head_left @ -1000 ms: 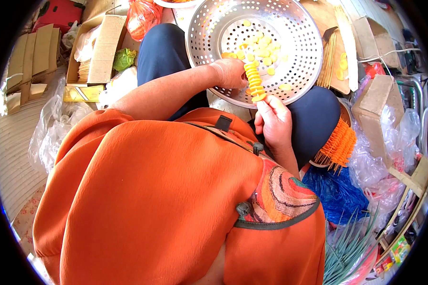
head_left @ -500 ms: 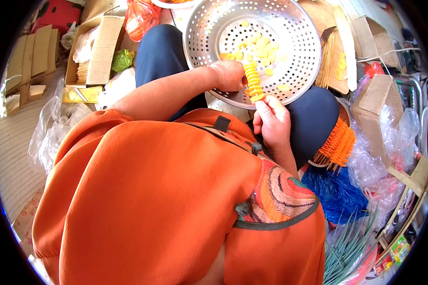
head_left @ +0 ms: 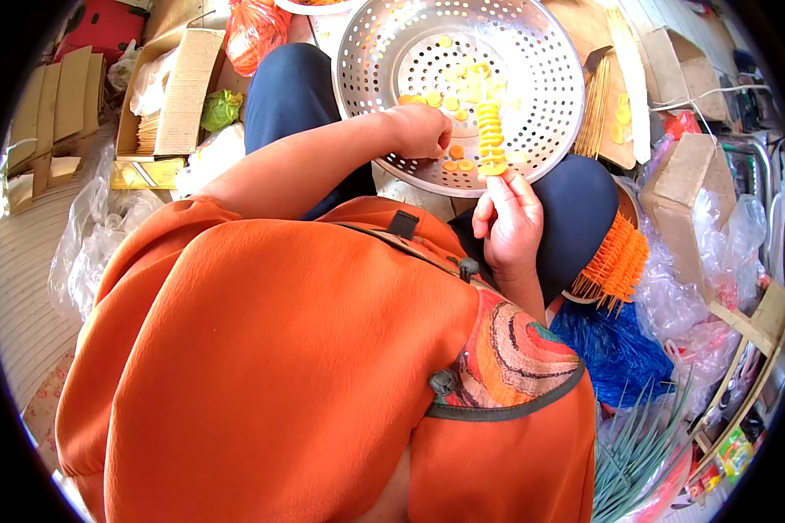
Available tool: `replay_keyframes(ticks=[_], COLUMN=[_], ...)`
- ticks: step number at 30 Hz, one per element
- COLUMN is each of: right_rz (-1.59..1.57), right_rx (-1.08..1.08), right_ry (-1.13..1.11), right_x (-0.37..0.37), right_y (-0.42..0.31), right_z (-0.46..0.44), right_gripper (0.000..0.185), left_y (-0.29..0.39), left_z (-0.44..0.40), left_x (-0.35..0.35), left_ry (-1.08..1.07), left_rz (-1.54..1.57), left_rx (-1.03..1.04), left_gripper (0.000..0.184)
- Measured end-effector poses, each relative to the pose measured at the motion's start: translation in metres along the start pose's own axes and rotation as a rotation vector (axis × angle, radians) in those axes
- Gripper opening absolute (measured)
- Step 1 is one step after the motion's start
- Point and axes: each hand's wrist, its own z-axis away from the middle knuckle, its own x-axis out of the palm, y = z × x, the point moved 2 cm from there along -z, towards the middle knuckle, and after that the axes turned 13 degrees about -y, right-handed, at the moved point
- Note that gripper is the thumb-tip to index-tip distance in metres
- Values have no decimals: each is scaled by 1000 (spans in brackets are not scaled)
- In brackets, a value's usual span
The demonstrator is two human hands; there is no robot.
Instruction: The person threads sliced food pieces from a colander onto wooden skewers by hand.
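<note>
A large perforated metal colander (head_left: pixel 545 96) rests between my knees, with several thin orange-yellow carrot slices (head_left: pixel 433 98) scattered in it. My right hand (head_left: pixel 510 218) pinches the lower end of a skewer of carrot slices (head_left: pixel 491 139), which stands nearly upright over the colander's near side, its rounds spaced in a row. To its left, my left hand (head_left: pixel 420 131) is inside the near-left rim with fingers curled, close to loose slices. Whatever its fingertips hold is hidden.
Bare skewers (head_left: pixel 594 109) lie on a board right of the colander. A bunch of filled orange skewers (head_left: pixel 617 261) sits beside my right knee. Around are a cardboard box (head_left: pixel 187 91), a blue plastic bag (head_left: pixel 615 349), green onions (head_left: pixel 641 453) and a red bag (head_left: pixel 257 35).
My left hand has drawn slightly left, away from the skewer. My right hand has shifted right with the skewer, which now stands straighter.
</note>
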Motion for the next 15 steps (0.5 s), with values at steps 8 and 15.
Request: replay_keyframes(ticks=[8, 15], right_rz=[15, 115], right_rx=[10, 160], right_ry=[0, -90], right_x=[0, 5], right_y=[-1, 1], right_z=[1, 4], right_gripper=[14, 15], left_y=[8, -26], left_z=[-1, 16], left_x=[-8, -38], left_ry=[-109, 402], left_rz=[-102, 1287], left_rx=[-56, 163], left_gripper=[17, 6])
